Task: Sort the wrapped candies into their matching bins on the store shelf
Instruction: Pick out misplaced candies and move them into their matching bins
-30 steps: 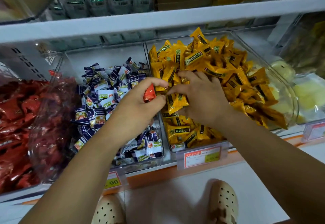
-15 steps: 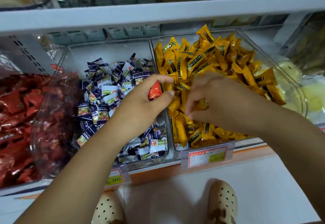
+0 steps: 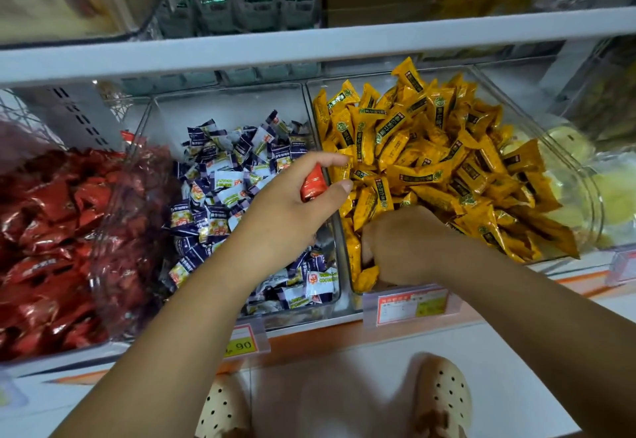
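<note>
Pinching a red candy (image 3: 311, 184), left grip (image 3: 292, 206) sits up-left of right grip (image 3: 402, 248), curled into yellow candies (image 3: 430, 148), hold unclear.

White shelf board (image 3: 309, 48) overhead, orange edge strip (image 3: 309, 339) below, pale floor (image 3: 344, 386) underfoot

Mount: I get one wide-angle view, worn on the person's head.
Facing: forward and steeply down at the shelf (image 3: 309, 48). The upper tier is along the top edge, and the floor (image 3: 344, 362) and shoes (image 3: 444, 396) are at the bottom.
Distance: close. Both forearms enter from the bottom edge, and the left hand (image 3: 289, 207) and right hand (image 3: 402, 248) sit mid-frame over the clear bins (image 3: 223, 107).
Tilt: the shelf edge climbs slightly towards the right.
Edges: I see the corners soft and stretched.
</note>
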Motion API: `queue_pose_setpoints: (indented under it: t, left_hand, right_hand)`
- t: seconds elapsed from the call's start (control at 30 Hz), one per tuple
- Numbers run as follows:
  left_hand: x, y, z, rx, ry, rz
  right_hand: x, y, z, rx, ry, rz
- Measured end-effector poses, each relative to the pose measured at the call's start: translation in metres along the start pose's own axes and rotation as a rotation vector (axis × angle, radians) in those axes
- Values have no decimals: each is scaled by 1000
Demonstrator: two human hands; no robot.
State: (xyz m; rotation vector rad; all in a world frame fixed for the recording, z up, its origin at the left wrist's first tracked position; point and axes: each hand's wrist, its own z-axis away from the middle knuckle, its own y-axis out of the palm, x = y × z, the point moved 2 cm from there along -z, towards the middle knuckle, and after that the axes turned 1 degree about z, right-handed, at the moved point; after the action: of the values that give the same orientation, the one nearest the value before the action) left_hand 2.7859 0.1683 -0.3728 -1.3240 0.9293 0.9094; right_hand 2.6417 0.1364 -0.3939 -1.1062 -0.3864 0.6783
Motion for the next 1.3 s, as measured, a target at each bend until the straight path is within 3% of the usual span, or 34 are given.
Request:
queue_pose_setpoints:
  t: [0.2,0.33,0.57,0.67,0.73,0.87,1.07,1.17,1.3]
  left_hand:
    - [-1,-5,3,-14,7,8]
    - [0,-11,8,-40,24,10]
    - [7,-41,30,-169,28,5]
    - [9,-63,44,-256,51,-4]
    - [9,-80,53,-330,70,-38]
    - [18,-123,67,-506,89,-209]
    - [58,-191,71,-742,-35,-406]
    - [62,-195,75,-713,-111,-426]
    - [44,-177,75,-642,-81,-520]
  right_hand:
    - [-20,-2,12,-50,85,-409]
    - [-35,-9,28,-217,132,-686]
    - [-30,-33,49,-470,161,-851]
    - [-9,-48,48,-674,99,-953]
    - [9,-53,39,-685,52,-1005]
    - [31,-54,19,-606,-9,-990]
    - [35,-53,15,-678,9,-898]
    - [36,-51,19,-669,7,-871]
    - [26,-52,31,-678,33,-881]
